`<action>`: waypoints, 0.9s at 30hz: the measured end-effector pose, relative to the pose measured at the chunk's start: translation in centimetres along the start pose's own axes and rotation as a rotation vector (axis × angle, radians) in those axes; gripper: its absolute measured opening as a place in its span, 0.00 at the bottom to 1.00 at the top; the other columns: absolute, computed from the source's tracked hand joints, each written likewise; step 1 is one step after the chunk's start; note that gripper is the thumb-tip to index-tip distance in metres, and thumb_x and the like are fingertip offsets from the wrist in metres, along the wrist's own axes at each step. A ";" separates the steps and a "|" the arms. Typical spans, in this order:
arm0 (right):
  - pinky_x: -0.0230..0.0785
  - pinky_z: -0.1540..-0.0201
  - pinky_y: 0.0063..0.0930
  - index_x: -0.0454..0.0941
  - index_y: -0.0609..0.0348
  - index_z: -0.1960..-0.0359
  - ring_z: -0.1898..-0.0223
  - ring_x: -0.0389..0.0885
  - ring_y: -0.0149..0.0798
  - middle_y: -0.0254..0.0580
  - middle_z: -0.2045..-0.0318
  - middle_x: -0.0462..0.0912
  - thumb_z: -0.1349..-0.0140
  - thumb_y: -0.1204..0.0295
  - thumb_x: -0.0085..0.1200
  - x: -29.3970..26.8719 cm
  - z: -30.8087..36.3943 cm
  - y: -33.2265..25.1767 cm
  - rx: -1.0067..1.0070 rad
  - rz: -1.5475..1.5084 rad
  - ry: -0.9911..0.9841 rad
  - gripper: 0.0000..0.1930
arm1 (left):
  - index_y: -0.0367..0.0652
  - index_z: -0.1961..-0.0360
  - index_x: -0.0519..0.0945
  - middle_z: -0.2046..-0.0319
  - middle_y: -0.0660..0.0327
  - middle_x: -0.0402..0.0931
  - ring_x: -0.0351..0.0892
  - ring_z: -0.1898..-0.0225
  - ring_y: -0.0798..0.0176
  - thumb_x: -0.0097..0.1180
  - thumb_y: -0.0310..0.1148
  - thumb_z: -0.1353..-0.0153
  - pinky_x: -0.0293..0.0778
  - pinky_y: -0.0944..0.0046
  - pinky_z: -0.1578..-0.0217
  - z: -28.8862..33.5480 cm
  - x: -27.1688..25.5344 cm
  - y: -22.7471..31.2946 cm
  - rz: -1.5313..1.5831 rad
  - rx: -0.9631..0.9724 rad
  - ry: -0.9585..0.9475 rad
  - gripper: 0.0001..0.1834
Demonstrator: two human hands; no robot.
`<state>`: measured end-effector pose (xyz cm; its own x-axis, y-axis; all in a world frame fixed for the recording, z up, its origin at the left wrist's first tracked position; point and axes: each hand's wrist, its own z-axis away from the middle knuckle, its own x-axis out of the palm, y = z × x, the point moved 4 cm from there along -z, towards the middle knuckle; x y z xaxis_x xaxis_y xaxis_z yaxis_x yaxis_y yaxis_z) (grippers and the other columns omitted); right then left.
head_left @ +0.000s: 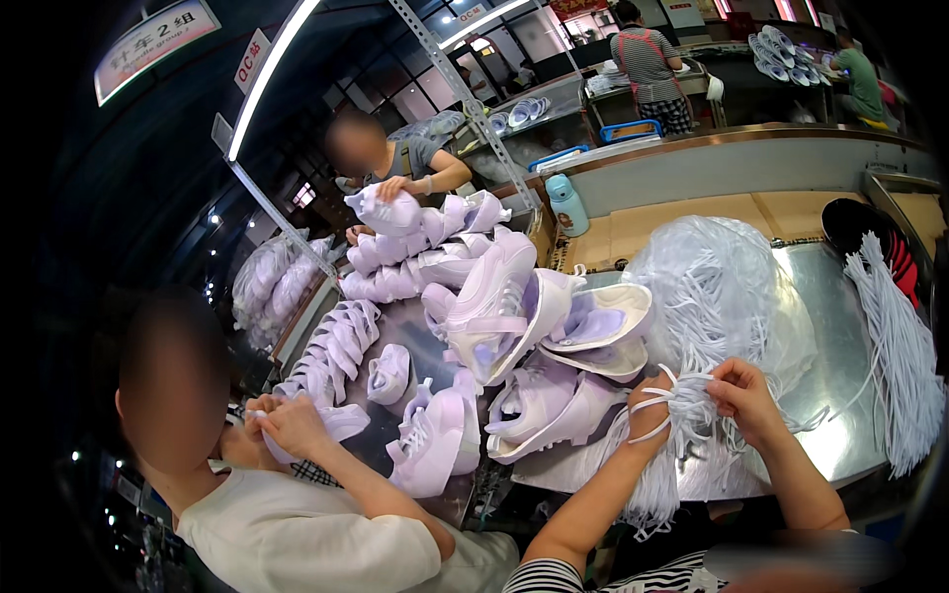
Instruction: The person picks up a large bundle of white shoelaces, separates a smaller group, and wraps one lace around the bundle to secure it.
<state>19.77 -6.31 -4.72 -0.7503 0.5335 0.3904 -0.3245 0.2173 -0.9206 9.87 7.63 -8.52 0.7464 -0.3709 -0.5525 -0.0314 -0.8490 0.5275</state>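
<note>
Metal desk [838, 385], shiny, in front of the person; brown sheeting [712, 212] along the far side. At left, a co-worker [306, 544] in a white top, both hands at a pale lilac shoe [341, 422]. Between, a heap of lilac shoes [491, 296], some tipped on their sides; beyond it a second co-worker [423, 158], one hand on a shoe. Right of the heap, a clear plastic bag [704, 259], bulging, white laces inside. Far right, a long bundle of loose laces [895, 366] on the desk. Near edge: gathered white laces [689, 400] between the person's hands, ends hanging below. Right hand [743, 397]: fingertips narrowed, pinching laces. Left hand [649, 405]: laces looped over it, fingers mostly covered, cannot tell how far closed. Light-blue bottle [566, 206] upright behind the heap.
</note>
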 end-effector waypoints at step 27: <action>0.51 0.80 0.14 0.75 0.58 0.64 0.82 0.62 0.19 0.27 0.79 0.70 0.39 0.71 0.54 3.0 1.3 0.4 -0.114 0.115 -0.002 0.05 | 0.38 0.67 0.75 0.73 0.51 0.76 0.78 0.68 0.49 0.52 0.30 0.45 0.72 0.55 0.69 0.1 -0.5 0.5 0.091 -0.060 -0.006 0.07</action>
<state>16.64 -5.70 -3.93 -0.7801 0.5583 0.2823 -0.1689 0.2465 -0.9543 9.42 7.35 -8.04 0.7382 -0.4476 -0.5047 -0.0588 -0.7879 0.6129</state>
